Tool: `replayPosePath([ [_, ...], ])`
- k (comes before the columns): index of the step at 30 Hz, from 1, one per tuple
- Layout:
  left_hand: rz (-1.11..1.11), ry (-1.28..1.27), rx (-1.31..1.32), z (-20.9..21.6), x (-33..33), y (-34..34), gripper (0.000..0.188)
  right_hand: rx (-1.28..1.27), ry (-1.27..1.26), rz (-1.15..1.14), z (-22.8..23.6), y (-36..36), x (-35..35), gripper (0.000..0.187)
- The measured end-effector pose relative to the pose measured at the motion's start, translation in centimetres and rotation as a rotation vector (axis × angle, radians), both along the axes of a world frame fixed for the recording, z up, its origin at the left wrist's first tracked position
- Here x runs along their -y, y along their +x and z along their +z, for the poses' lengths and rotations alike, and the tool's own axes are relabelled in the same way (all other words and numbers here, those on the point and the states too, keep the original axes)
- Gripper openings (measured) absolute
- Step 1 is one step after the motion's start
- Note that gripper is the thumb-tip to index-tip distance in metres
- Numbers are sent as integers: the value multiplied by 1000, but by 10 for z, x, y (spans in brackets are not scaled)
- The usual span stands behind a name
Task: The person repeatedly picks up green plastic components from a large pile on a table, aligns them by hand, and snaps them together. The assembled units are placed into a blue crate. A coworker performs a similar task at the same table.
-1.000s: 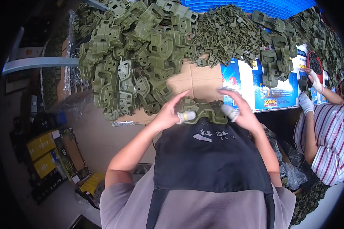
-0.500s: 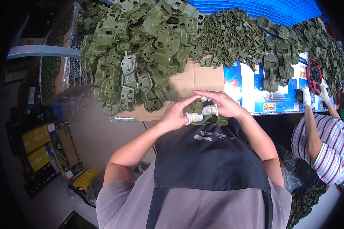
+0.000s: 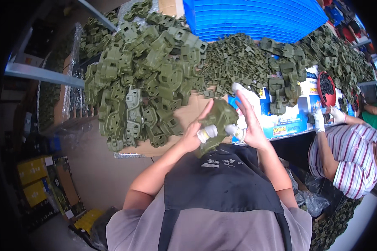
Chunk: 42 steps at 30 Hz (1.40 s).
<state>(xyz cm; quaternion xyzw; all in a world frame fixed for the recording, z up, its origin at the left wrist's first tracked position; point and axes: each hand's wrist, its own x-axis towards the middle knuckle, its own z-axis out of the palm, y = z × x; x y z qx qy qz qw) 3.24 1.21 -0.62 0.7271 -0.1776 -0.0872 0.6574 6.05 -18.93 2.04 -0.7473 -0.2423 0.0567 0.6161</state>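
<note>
In front of my apron I hold an olive-green moulded plastic part (image 3: pixel 220 113) tilted between both hands. My left hand (image 3: pixel 192 134) grips its left side, the thumb in white wrapping lying over the part and the fingers stretched along its edge. At the opposite side, my right hand (image 3: pixel 252 129) has its white-wrapped thumb against the part and its fingers pointing up and away. A white covering also sits on one right fingertip. The part's underside and some of my fingers are hidden.
Larger green mouldings (image 3: pixel 155 75) are heaped at the left of the table, beside small green pieces (image 3: pixel 236 62). Behind stands a blue crate (image 3: pixel 255 19). Cardboard (image 3: pixel 192 115) covers the near tabletop. At right, a gloved co-worker (image 3: pixel 343 150) works by a red basket (image 3: pixel 326 88).
The green part has come up from low against my apron and shows more fully. My hands have moved apart, and the fingers have straightened. The whole view has shifted.
</note>
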Motion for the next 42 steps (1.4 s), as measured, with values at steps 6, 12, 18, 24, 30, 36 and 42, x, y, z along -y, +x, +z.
replayPosePath([
  [6, -253, 329, -135, 13, 3, -9, 70, -113, -238, 301, 3, -3, 29, 71],
  [12, -72, 111, -298, 25, -28, -9, 109, -385, 178, -84, -27, -30, 55, 69],
  [18, 39, 172, -241, 16, -13, -17, 103, -339, 0, 50, -18, -41, 73, 59],
  [24, 47, 136, -159, 21, -3, -18, 92, -353, -34, -60, -7, -40, 82, 54],
  [30, 358, 462, 291, 21, -30, 24, 102, 80, 2, -817, -34, 77, 168, 50],
  [36, 906, 1099, 225, 9, -149, -8, 65, -120, 295, -1220, -143, 222, 345, 60],
  [42, 886, 1376, 242, -21, -165, -3, 59, 364, -674, -910, -151, 228, 306, 57],
])
